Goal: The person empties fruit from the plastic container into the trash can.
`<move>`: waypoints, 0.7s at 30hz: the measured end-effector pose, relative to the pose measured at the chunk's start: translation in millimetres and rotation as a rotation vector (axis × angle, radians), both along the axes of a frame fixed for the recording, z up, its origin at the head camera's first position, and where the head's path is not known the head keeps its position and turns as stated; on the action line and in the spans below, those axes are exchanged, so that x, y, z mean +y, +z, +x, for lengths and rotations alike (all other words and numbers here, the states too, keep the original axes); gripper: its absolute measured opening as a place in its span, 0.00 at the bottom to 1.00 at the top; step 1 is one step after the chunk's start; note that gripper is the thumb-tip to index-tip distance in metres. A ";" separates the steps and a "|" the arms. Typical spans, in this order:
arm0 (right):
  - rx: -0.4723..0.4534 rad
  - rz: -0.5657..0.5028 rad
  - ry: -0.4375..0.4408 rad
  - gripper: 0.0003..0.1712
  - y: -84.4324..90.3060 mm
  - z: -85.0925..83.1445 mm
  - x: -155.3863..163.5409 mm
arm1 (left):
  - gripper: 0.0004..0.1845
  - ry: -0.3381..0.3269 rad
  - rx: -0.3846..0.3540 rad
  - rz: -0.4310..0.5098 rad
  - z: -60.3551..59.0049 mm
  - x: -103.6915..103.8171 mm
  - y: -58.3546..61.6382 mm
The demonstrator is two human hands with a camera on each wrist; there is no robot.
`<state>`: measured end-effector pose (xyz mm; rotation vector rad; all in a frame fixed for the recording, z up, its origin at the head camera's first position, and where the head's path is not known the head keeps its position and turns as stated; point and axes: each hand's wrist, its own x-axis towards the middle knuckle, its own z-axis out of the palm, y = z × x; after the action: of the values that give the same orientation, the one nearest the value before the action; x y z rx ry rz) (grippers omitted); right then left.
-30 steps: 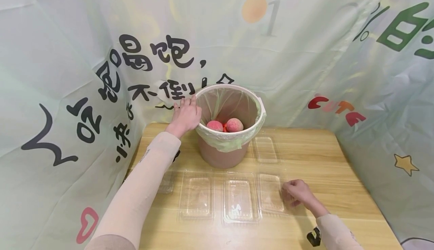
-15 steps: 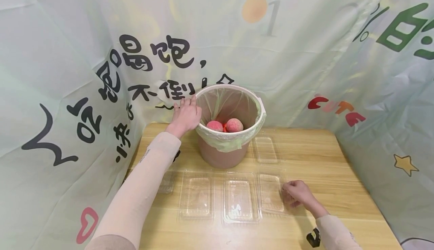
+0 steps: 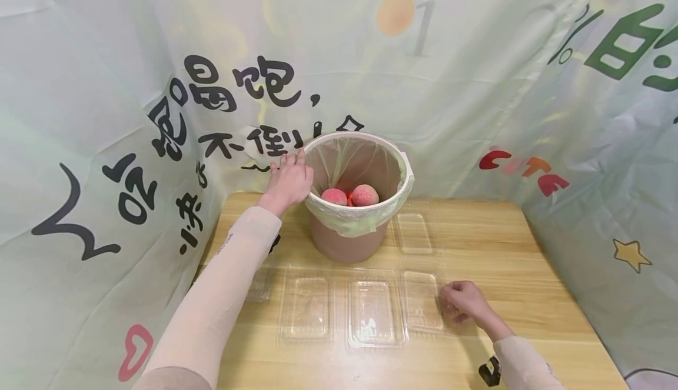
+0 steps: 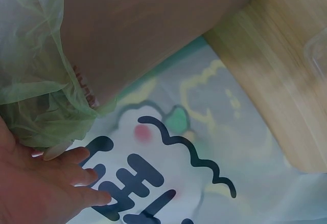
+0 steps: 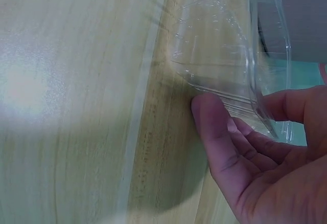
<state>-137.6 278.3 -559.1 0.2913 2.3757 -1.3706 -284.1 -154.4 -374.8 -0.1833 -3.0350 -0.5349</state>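
My left hand [image 3: 288, 179] rests flat-fingered on the bin [image 3: 356, 199] rim at 9 o'clock, my right hand [image 3: 462, 302] pinches the tray [image 3: 422, 300] edge at 3 o'clock; thin plastic could slip or buckle.

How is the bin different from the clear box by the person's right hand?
The bin is tall, round, brown and solid, lined with a green bag; the clear box is flat, rectangular and see-through. The bin holds pink fruit; the clear box holds nothing. The left hand rests flat against the bin's rim, while the right hand grips the clear box's edge. Both sit on the wooden table.
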 end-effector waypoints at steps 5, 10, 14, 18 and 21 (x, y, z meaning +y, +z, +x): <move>0.005 -0.001 0.015 0.22 5.9 1.2 0.3 | 0.38 -0.001 -0.006 -0.016 0.6 -1.8 0.0; 0.048 0.035 0.059 0.27 15.9 -6.3 1.3 | 0.38 -0.005 0.000 -0.021 1.5 -4.7 2.2; 0.068 0.064 0.083 0.31 26.2 -17.8 6.3 | 0.38 -0.006 -0.005 0.009 1.5 -7.8 1.7; 0.125 0.128 0.127 0.32 43.5 -32.4 11.2 | 0.38 -0.007 -0.014 0.086 0.6 -13.2 2.0; 0.203 0.167 0.166 0.32 62.3 -45.7 13.8 | 0.38 0.001 -0.006 0.155 0.6 -19.9 6.0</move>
<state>-183.3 292.1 -496.7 -0.0030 2.6193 -1.1769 -283.5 -174.3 -368.8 -0.1728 -2.9813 -0.7682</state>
